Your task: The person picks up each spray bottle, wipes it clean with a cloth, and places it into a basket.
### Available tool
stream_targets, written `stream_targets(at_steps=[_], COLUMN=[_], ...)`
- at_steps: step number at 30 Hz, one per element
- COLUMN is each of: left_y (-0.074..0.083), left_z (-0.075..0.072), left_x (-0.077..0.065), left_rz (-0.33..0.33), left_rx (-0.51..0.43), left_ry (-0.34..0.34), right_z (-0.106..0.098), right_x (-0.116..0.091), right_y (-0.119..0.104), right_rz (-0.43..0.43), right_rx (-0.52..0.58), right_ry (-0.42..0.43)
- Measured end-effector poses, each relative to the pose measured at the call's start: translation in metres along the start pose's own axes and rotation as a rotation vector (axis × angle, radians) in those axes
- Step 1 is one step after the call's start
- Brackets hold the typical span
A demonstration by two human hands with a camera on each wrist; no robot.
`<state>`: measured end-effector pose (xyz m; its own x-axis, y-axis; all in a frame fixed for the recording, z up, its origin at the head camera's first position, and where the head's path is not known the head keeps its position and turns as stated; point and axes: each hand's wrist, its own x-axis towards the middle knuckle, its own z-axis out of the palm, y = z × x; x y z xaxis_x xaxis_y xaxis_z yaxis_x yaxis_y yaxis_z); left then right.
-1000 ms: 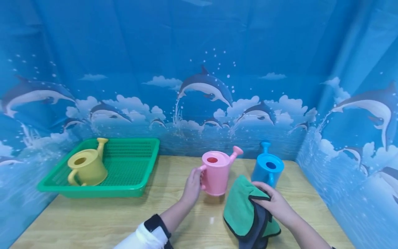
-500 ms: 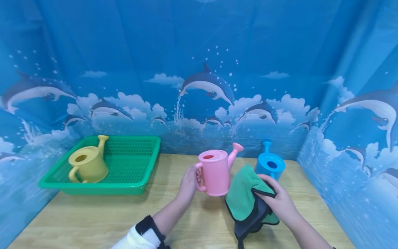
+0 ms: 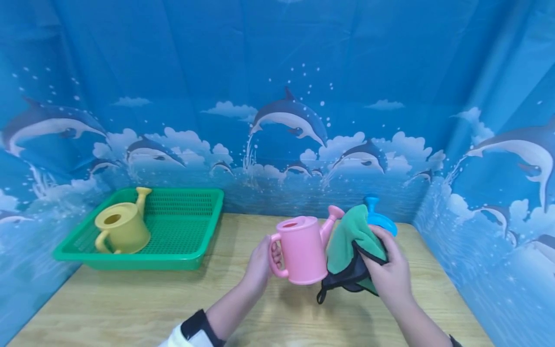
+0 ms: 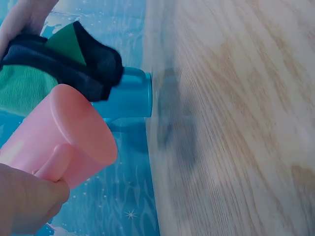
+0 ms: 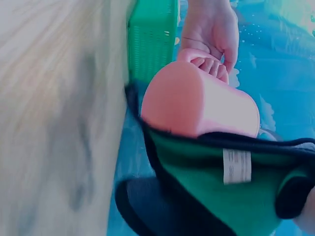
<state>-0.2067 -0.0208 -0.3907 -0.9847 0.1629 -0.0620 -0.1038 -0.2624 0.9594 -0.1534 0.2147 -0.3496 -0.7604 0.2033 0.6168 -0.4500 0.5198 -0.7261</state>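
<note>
My left hand (image 3: 259, 262) grips the handle of a pink watering can (image 3: 302, 253), which is lifted off the table and slightly tilted, its spout toward the right. In the left wrist view the underside of the pink watering can (image 4: 83, 128) shows. My right hand (image 3: 390, 270) holds a bunched green and dark grey cloth (image 3: 353, 241) with black edging, close against the can's right side. A white tag (image 5: 237, 166) shows on the cloth in the right wrist view. Behind the cloth stands a blue watering can (image 3: 383, 222), mostly hidden in the head view.
A green plastic basket (image 3: 182, 264) stands at the back left of the wooden table (image 3: 143, 308), with a yellow watering can (image 3: 127, 231) in it. A blue dolphin-print sheet (image 3: 195, 72) hangs behind the table and along its sides.
My left hand has raised the pink watering can off the table and tilted it. My right hand has brought the cloth up against its side, covering more of the blue can.
</note>
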Motion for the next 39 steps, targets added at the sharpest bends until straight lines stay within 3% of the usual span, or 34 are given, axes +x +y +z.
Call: stream_targets(at_steps=[5,7,11,15,21,31,34,39], left_y=[0.000,0.000,0.001,0.001,-0.001,0.002,0.002,0.000], left_z=[0.003,0.005,0.008,0.010,0.011,0.009,0.008,0.012], left_x=[-0.003,-0.005,-0.007,-0.009,-0.009,-0.006,-0.005,-0.008], left_rz=[0.020,0.028,0.041,0.053,0.079,0.104,0.112,0.092], left_rx=[-0.005,0.001,0.003,-0.016,-0.033,-0.037,-0.029,0.057], left_ry=[-0.041,-0.042,-0.042,-0.056,-0.081,-0.044,-0.047,-0.038], right_z=[0.018,0.025,0.037,0.044,0.051,0.054,0.054,0.056], right_x=[0.002,0.001,-0.002,-0.007,-0.010,-0.036,-0.040,-0.038], right_y=[0.002,0.003,0.004,0.003,-0.001,0.009,0.009,0.001], right_rz=[-0.425,-0.501,-0.557,-0.554,-0.620,-0.891,-0.891,-0.802], right_rx=[-0.018,-0.050,-0.119,-0.188,-0.309,-0.526,-0.542,-0.578], right_ry=[0.050,0.028,-0.037,-0.112,-0.130,-0.236,-0.250,-0.252])
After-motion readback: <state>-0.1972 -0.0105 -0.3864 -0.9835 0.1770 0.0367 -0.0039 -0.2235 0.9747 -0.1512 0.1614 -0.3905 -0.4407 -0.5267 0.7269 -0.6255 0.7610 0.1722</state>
